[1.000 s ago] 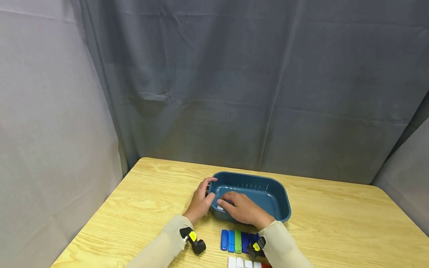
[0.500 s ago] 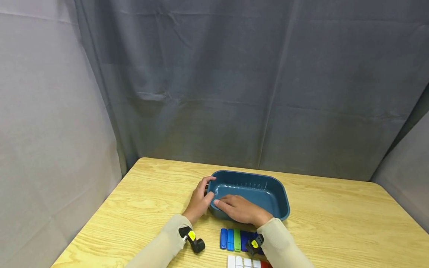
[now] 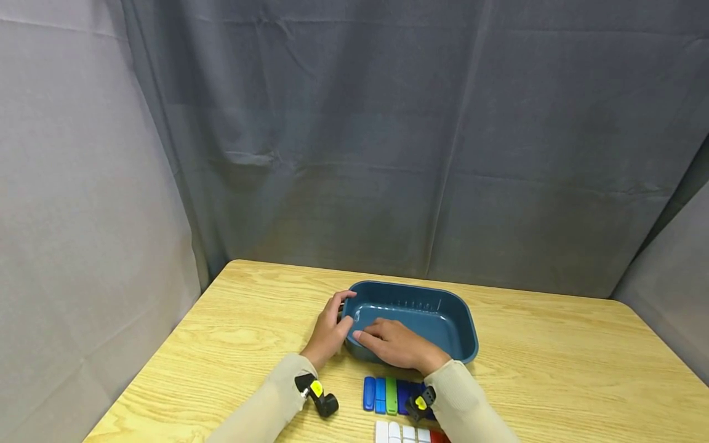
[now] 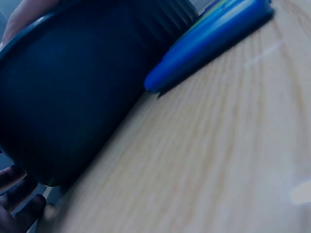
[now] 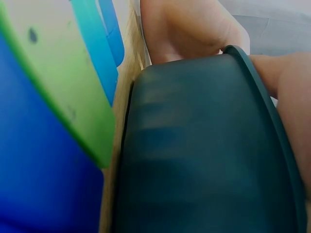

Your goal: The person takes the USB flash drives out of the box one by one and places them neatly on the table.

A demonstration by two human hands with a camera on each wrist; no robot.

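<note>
A dark blue plastic basin [image 3: 454, 317] stands on the table in the head view. At its left end my left hand [image 3: 325, 335] holds the rim, thumb and index finger at the edge and other fingers outside the wall. My right hand [image 3: 396, 344] reaches over the near rim, its thumb pointing left and its fingertips hidden down inside the basin. I cannot tell whether they pinch anything. In front of the basin lies a row of flat sticks resembling USB drives, among them a blue stick [image 3: 369, 394], a light blue stick [image 3: 380, 395] and a green stick [image 3: 391, 395].
Nearer the body is a second row, with white pieces [image 3: 381, 432] and a red piece [image 3: 436, 437], partly under the right sleeve [image 3: 471, 403]. The wooden table [image 3: 554, 357] ends at a grey curtain [image 3: 332, 154] behind.
A white piece showed beneath the right thumb a second ago; it is now out of sight. The right hand has shifted slightly left. The left hand keeps its hold on the basin.
</note>
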